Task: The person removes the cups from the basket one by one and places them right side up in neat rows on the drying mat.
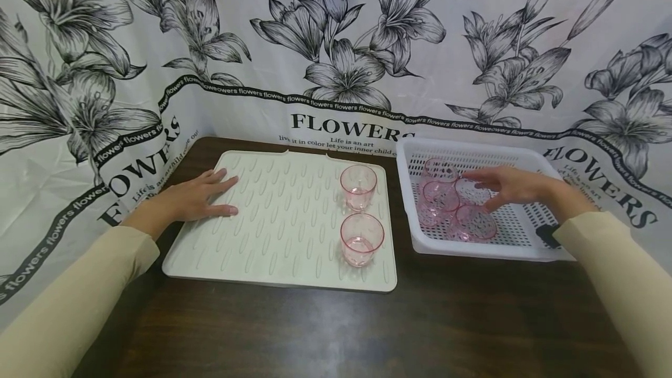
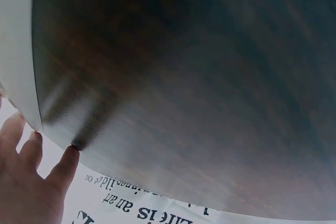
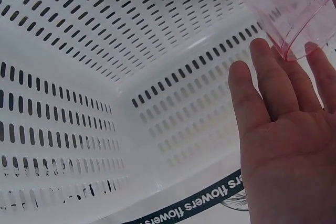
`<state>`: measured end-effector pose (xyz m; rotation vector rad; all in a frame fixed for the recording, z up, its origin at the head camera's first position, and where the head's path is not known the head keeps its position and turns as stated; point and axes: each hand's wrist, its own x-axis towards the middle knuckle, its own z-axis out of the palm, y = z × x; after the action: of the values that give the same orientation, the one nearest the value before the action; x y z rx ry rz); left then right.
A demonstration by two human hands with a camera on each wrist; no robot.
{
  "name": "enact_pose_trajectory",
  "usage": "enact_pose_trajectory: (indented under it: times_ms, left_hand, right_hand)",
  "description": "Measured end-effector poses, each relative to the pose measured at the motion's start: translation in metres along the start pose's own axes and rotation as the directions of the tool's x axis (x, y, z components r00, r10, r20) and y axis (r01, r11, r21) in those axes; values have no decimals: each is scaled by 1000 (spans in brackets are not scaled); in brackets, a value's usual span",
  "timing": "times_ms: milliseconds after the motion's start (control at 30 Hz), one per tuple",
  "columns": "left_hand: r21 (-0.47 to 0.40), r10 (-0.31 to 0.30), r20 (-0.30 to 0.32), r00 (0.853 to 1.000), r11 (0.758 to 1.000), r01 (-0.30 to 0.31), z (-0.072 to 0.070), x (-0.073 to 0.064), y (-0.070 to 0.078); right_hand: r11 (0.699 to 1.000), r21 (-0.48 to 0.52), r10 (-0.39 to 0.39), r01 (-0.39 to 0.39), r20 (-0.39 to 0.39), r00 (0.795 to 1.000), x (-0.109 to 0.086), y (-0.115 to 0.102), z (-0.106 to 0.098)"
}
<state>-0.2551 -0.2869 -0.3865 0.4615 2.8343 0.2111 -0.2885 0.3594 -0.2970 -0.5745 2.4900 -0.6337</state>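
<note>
Left hand (image 1: 193, 198), fingers spread, rests on the left edge of the white mat (image 1: 283, 220); two pink glasses (image 1: 362, 241) stand at its right; farther right, right hand (image 1: 517, 185), fingers wide, is among basket (image 1: 483, 249) glasses (image 1: 440, 197).

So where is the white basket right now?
In the head view, the white basket sits on the right side, just right of the tray, with the right hand at the pink cups inside.

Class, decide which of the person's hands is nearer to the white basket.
Right. The right hand is over the basket; the left hand is farther off, at the mat's left edge.
</note>
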Motion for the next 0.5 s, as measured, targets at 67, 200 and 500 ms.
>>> enact_pose_trajectory:
  times_ms: [67, 200, 500]
  left_hand:
    - [5, 3, -2, 1000, 1000, -3, -1, 0, 0]
    - [11, 5, -1, 1000, 1000, -5, -2, -1, 0]
    - [10, 8, -4, 1000, 1000, -8, -2, -2, 1]
  right_hand:
    - [1000, 5, -1, 1, -2, 1000, 0, 1, 0]
    - [1000, 4, 8, -8, -12, 1000, 1, 1, 0]
    - [998, -50, 27, -31, -73, 997, -5, -2, -6]
